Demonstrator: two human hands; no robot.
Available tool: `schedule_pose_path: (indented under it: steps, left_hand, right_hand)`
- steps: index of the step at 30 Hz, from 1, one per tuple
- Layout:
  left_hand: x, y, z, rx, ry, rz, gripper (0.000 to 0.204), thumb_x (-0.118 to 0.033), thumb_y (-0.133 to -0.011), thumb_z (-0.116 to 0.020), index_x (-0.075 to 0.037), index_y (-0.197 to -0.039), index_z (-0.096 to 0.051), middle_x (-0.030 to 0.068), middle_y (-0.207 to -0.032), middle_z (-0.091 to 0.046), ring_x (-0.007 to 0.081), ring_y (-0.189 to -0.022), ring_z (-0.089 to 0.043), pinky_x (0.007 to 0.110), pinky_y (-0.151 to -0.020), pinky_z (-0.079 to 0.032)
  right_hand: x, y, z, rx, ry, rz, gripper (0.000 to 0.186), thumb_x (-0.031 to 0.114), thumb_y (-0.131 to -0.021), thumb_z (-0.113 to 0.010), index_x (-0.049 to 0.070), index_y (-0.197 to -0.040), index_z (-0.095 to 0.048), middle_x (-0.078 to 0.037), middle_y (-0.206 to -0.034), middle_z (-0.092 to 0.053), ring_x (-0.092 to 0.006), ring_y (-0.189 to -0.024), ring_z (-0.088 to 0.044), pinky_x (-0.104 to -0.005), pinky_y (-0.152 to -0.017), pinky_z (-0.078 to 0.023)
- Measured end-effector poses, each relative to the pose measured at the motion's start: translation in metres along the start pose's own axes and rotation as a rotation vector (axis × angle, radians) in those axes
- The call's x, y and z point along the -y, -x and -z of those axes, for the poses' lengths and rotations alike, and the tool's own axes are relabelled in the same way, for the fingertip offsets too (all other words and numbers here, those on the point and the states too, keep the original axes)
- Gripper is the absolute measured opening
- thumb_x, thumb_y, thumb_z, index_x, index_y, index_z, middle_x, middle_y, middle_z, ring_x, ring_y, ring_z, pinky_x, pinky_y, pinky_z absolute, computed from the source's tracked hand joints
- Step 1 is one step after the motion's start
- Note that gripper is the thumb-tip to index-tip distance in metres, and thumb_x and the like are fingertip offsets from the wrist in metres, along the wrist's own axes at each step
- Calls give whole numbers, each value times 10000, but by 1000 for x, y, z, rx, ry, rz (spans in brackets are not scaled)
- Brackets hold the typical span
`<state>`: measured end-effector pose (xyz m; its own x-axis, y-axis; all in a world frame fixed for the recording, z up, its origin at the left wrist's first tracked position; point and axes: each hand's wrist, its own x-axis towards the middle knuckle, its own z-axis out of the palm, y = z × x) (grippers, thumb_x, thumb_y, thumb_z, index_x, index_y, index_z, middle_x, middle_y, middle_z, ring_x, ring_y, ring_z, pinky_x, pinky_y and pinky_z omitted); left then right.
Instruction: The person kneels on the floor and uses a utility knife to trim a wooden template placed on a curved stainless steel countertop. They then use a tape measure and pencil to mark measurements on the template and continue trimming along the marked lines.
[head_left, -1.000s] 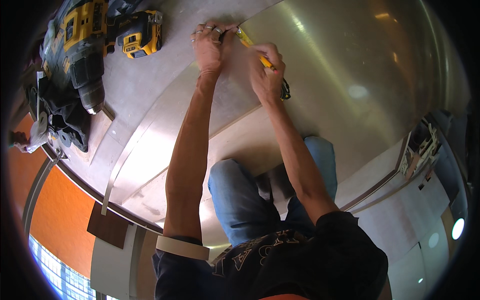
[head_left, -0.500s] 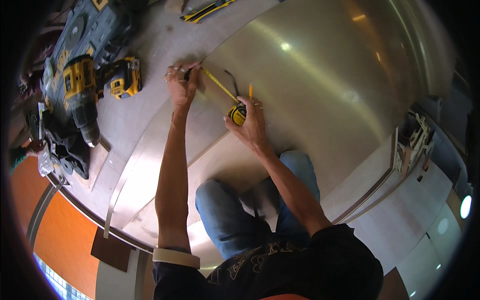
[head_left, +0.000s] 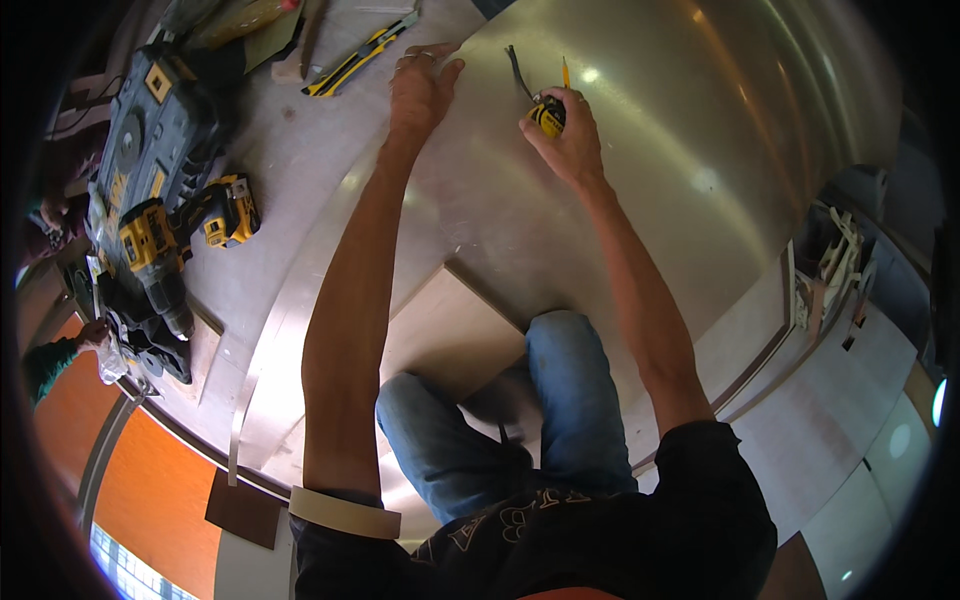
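At one o'clock we see the right hand (head_left: 572,143) curled around the tape measure (head_left: 549,116), a pencil (head_left: 566,73) jutting beyond, while between eleven and twelve the left hand (head_left: 420,95) lies loosely bent, thumb apart, on the metal sheet (head_left: 680,140), its grip unclear to us.

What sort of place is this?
Probably a workshop or fit-out site, though I can't say which. A yellow-and-black drill lies at left, a utility knife lies farther ahead, and the right hand holds a tape measure above a large, shiny, metal-looking sheet.
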<state>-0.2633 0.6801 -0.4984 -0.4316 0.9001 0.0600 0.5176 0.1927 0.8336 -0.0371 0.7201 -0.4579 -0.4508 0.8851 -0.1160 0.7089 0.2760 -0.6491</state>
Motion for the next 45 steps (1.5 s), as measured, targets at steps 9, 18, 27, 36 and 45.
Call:
schedule_pose_path:
  steps: [9, 18, 27, 36, 45]
  left_hand:
    - [-82, 45, -33, 678, 688, 390, 367, -251, -949, -680, -48, -1247, -612, 61, -1174, -653, 189, -1109, -586, 329, -973, -451]
    - [-38, -13, -23, 859, 535, 278, 296, -291, -874, -768, -96, -1006, -589, 20, -1036, -639, 142, -1053, -575, 308, -961, -433]
    - [56, -96, -51, 116, 738, 153, 99, -182, -830, -728, -98, -883, -721, 99, -894, -682, 270, -876, -641, 421, -788, -496]
    - [13, -68, -74, -71, -446, -85, 265, -373, -888, -702, -235, -1108, -754, -9, -1139, -635, 223, -1143, -498, 479, -1033, -316]
    - [37, -71, -71, -141, -351, -126, 218, -386, -882, -700, -300, -1062, -789, -6, -1130, -645, 252, -1144, -480, 479, -1002, -306]
  right_hand:
    - [0, 22, 38, 122, -166, 90, 615, 224, -763, -777, 68, -1283, -489, -129, -1140, -583, -290, -1119, -573, -425, -980, -462]
    - [-8, -7, 40, 161, -270, 65, 707, 246, -734, -793, 47, -1335, -478, -182, -1204, -568, -332, -1143, -576, -434, -975, -478]
    - [-76, -15, 46, -21, 43, -100, 667, 285, -776, -761, 37, -1332, -487, -170, -1221, -555, -310, -1165, -546, -437, -1003, -457]
    - [-69, 19, 35, -46, 151, -188, 690, 310, -770, -783, 24, -1328, -495, -177, -1191, -568, -356, -1114, -542, -486, -980, -431]
    - [-36, 7, 47, -325, -229, -188, 547, 253, -836, -776, 49, -1294, -555, -122, -1069, -616, -244, -955, -595, -400, -903, -467]
